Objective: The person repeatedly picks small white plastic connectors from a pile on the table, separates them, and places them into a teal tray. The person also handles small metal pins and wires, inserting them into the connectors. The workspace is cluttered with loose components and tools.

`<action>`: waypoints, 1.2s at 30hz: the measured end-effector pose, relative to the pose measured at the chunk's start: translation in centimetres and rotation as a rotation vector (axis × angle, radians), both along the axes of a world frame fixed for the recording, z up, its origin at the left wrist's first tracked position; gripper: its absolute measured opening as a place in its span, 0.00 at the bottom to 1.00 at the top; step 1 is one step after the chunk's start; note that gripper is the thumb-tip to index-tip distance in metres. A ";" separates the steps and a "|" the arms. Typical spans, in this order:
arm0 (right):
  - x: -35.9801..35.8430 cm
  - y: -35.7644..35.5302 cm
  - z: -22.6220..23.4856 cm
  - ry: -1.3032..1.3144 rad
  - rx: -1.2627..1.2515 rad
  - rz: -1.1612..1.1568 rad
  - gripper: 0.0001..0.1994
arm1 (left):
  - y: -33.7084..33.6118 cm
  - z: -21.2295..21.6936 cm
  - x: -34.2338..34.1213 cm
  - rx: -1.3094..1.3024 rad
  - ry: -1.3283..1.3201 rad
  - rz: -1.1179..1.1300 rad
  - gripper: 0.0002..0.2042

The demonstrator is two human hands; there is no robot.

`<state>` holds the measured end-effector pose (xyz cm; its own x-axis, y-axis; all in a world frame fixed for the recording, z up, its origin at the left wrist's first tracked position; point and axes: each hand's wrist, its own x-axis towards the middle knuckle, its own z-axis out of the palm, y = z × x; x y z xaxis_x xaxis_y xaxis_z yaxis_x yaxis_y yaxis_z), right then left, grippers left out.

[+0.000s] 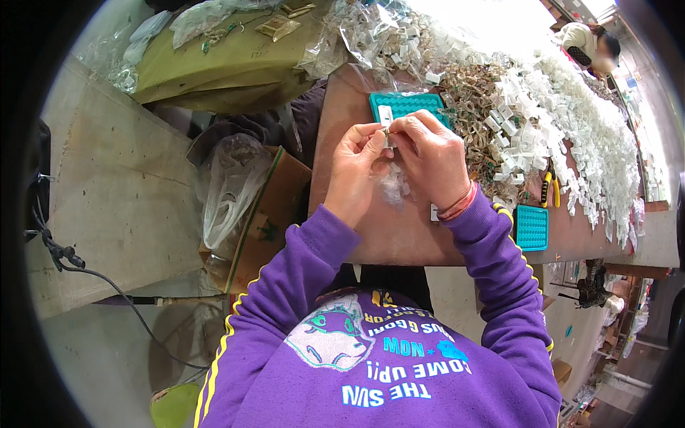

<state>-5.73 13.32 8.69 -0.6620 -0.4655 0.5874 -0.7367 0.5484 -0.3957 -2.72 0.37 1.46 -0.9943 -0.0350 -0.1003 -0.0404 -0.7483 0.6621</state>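
Both hands meet over the brown table, with fingertips pinched around a small white plastic piece (386,114). The fingers of my left hand (355,171) close on its left side. From the right, my right hand (439,160) grips the same piece with thumb and forefinger, hiding part of it. Just beyond the fingertips lies a teal ridged tray (382,105), partly covered by my right hand. A small clump of clear plastic bits (394,187) rests on the table between my wrists. Beside my right wrist is another small white piece (434,212).
A large heap of white and clear plastic parts (531,107) fills the table's right and far side. Yellow-handled pliers (546,188) and a second teal tray (531,230) lie at the right. A cardboard box (275,221) with a clear bag (232,182) stands left. Another person (581,44) is far right.
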 end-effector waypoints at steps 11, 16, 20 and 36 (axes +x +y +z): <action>0.4 0.7 1.0 -0.039 -0.037 0.016 0.06 | -0.1 0.1 0.1 0.090 0.004 -0.047 0.08; -0.3 0.5 0.7 -0.097 -0.020 0.029 0.05 | -0.1 0.1 0.2 0.118 -0.029 -0.064 0.08; -0.2 0.2 -0.4 0.126 0.051 0.044 0.10 | -0.2 -0.2 0.1 0.242 -0.063 -0.079 0.08; -4.8 5.2 -1.5 -0.026 0.627 -0.004 0.08 | -1.1 -0.9 -0.6 0.311 -0.052 0.081 0.06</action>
